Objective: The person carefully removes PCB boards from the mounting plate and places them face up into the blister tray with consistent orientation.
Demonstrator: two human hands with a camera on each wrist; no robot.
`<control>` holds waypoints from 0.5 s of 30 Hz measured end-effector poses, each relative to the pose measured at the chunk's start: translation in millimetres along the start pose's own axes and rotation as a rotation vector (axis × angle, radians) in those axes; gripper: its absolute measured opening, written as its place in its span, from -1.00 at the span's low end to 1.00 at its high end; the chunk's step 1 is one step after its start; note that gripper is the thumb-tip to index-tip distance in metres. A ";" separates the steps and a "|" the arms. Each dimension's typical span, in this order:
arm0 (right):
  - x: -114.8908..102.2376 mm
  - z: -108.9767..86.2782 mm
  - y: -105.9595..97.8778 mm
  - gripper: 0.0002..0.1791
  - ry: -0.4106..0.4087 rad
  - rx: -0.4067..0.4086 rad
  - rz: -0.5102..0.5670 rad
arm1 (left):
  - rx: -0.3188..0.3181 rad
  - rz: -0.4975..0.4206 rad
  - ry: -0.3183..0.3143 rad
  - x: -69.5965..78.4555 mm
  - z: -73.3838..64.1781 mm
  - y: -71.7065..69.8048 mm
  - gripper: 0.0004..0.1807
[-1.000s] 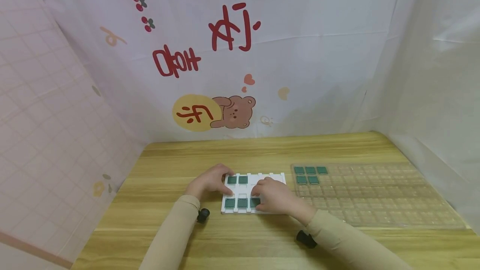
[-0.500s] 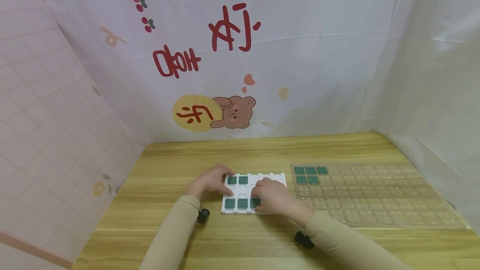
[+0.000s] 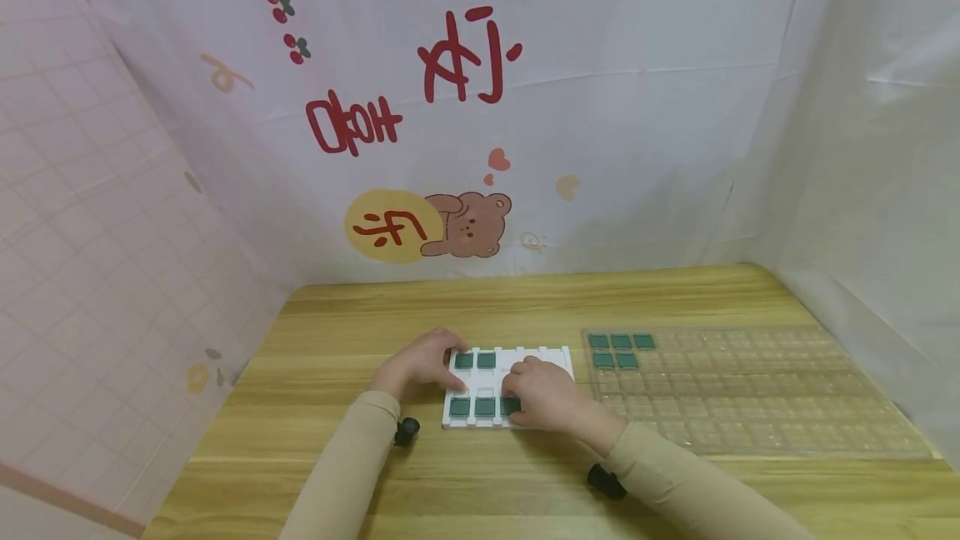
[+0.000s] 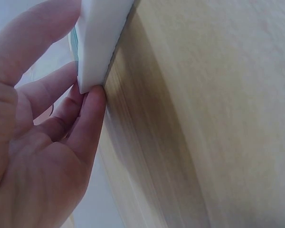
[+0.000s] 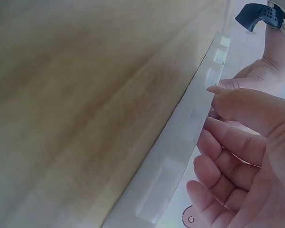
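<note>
A white slotted tray (image 3: 486, 378) lies on the wooden table, with several small square green chips (image 3: 485, 407) in its near and far rows. My left hand (image 3: 422, 361) holds the tray's left end, its thumb and fingers spread along that edge; the left wrist view has fingertips right at the tray's corner (image 4: 92, 71). My right hand (image 3: 551, 394) is over the tray's right half. Between its thumb and index finger is a green chip (image 3: 509, 405) in the near row, partly covered by the hand. The other right fingers (image 5: 213, 175) are bent above the tray.
To the right lies a large clear compartment tray (image 3: 735, 390), with several green chips (image 3: 620, 342) in its far left corner. Black wrist devices (image 3: 407, 432) sit under both forearms. A printed white cloth (image 3: 637, 148) hangs behind the table (image 3: 360, 315).
My right hand stays at the same near-row chip, with its wrist and forearm shifting slightly left. The left hand and the tray keep their place.
</note>
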State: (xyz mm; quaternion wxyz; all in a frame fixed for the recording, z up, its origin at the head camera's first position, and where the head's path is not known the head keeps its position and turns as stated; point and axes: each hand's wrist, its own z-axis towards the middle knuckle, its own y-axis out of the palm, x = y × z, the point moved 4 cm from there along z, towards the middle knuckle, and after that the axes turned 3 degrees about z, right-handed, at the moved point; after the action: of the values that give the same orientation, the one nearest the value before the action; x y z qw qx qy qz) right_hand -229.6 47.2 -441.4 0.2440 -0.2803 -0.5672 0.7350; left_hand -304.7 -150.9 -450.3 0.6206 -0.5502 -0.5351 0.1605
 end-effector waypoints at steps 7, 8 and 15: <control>-0.8 0.1 -0.2 -0.74 0.020 -0.014 0.017 | -0.001 -0.008 -0.011 -1.1 -0.8 -0.1 -0.33; -1.2 0.2 -0.6 -0.74 0.020 -0.014 0.015 | -0.001 -0.010 -0.015 -1.3 -1.0 0.1 -0.33; -2.8 0.4 -2.0 -0.75 0.001 0.003 -0.010 | 0.001 -0.022 -0.020 -1.1 -1.1 0.0 -0.33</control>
State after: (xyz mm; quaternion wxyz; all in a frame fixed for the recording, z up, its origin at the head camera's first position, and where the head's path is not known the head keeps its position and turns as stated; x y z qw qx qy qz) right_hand -227.7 45.5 -439.0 0.2484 -0.2773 -0.5674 0.7345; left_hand -304.2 -152.3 -450.7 0.6173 -0.5422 -0.5473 0.1596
